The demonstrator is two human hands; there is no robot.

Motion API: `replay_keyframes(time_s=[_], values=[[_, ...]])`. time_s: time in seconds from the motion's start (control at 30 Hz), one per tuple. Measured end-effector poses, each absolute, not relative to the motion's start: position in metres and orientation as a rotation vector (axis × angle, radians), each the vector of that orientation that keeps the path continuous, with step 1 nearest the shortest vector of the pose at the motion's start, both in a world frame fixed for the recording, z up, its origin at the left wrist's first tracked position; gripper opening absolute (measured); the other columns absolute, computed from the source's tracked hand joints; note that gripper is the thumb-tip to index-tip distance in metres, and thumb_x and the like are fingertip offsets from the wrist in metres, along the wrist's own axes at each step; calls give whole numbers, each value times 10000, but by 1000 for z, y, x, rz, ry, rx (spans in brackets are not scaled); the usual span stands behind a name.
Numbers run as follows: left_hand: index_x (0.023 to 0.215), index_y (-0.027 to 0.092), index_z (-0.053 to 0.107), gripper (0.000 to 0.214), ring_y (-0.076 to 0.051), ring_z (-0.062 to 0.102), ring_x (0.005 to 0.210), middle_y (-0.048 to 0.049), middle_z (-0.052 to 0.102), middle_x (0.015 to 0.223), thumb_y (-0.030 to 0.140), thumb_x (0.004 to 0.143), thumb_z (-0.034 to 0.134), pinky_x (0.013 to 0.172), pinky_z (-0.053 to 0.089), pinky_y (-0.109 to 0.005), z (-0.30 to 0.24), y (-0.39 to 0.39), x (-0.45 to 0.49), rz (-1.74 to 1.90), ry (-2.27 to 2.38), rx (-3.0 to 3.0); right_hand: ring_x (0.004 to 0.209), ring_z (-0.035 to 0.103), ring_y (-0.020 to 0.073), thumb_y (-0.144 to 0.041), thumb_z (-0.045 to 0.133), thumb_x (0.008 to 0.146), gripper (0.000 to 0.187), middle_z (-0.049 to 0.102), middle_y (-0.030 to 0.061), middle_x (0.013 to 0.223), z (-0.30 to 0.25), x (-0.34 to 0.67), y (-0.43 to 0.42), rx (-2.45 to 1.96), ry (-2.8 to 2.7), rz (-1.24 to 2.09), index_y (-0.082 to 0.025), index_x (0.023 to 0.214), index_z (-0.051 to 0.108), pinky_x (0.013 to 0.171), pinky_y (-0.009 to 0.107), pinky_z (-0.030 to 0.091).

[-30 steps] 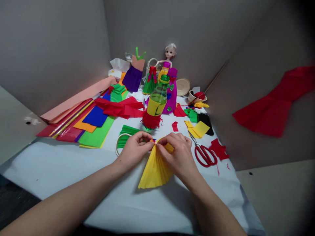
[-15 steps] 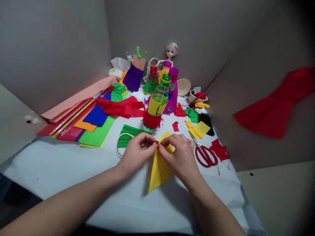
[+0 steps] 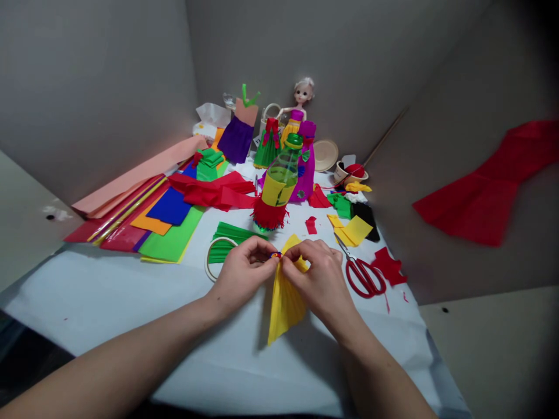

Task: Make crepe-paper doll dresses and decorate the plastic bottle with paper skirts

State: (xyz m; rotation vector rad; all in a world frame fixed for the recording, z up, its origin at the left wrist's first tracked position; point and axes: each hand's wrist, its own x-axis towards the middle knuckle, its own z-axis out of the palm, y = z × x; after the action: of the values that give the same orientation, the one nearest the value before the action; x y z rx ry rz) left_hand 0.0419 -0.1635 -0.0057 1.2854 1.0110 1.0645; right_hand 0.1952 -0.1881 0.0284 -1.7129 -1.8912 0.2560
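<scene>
While the clock face is taken as centred on the two hands, with twelve pointing away from the person, the white-covered table spreads out beneath everything. A stack of coloured sheets, pink, red, orange, blue and green among them, lies at ten o'clock, and a red dress-shaped piece shows against the wall at two. At twelve stands a green-capped bottle, upright, wearing a yellow band above a red fringe; beyond it, slightly past twelve, a doll in a purple top stands near the back wall. The left hand and right hand meet almost fingertip to fingertip over the near part of the table. The pleated yellow piece hangs from the right hand, whose thumb and forefinger are pressed together on its gathered edge; it fans down toward six o'clock. Red-handled scissors lie at three, and a pale ring sits at nine, partly over a pleated green piece. Smallest is a multicoloured bit, pinched between the left thumb and fingers, right beside the yellow gathers; its exact shape is too small to tell.
</scene>
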Motion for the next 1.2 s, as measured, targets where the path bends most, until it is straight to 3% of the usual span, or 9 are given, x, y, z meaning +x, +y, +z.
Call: replay_keyframes(time_s=[0.37,0.83,1.07,1.2], values=[[852,154,610,171,-109,617,756,10,646,808,252,747,703,734,499,-234,-2,-164,44,1060,1013,1241,800,590,182,-204,641,806,112,680,-25,751,30,198,-185,-1667,-1881,319,-215,697,618,770,341,317],[825,150,610,223,-77,589,679,45,613,721,237,688,763,681,504,-211,8,-157,40,949,935,916,914,563,202,-228,634,890,55,689,1,902,37,210,-186,-1484,-2099,160,-255,848,657,824,374,282],[815,149,604,244,-90,602,688,32,613,743,271,690,773,719,514,-250,6,-157,39,923,913,987,910,572,193,-223,614,880,79,684,-15,871,38,209,-186,-1566,-2057,331,-244,806,635,831,371,303],[814,150,607,207,-95,597,712,22,614,768,258,707,748,720,496,-244,7,-156,38,922,912,1078,992,557,224,-247,621,858,58,665,13,962,40,211,-185,-1619,-2031,419,-262,896,662,864,382,332]])
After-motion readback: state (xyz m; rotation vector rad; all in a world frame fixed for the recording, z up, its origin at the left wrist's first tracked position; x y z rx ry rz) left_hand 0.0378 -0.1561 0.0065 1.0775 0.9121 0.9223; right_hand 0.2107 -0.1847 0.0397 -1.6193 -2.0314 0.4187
